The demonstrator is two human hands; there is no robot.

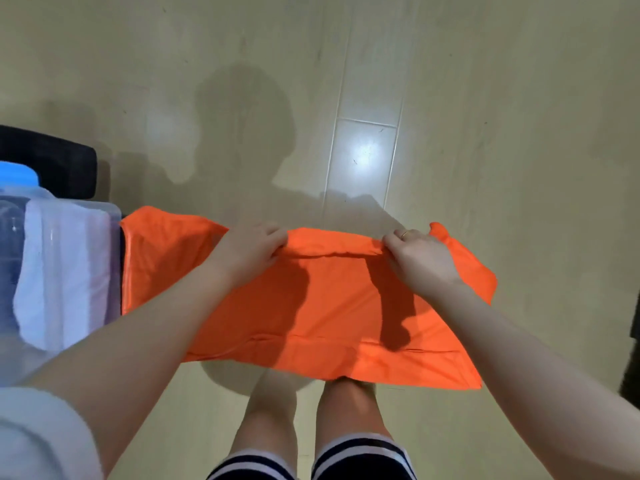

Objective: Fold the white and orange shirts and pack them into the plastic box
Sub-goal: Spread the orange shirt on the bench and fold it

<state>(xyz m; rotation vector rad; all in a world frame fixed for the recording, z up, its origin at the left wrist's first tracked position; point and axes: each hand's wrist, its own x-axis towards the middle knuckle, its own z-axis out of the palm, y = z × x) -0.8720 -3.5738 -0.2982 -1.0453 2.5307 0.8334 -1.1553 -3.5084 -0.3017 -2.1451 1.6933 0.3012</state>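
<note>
The orange shirt hangs spread out in the air in front of my legs. My left hand grips its upper edge left of the middle. My right hand, with a ring on one finger, grips the same edge to the right. A short stretch of fabric is pulled taut between the two hands. At the left edge stands the clear plastic box, and a folded white shirt lies inside it. The orange shirt's left sleeve reaches right up to the box wall.
A pale wood-look floor fills the view, with my shadow on it. A black object stands behind the box, and a blue lid or clip shows at the box's far corner. Something dark sits at the right edge.
</note>
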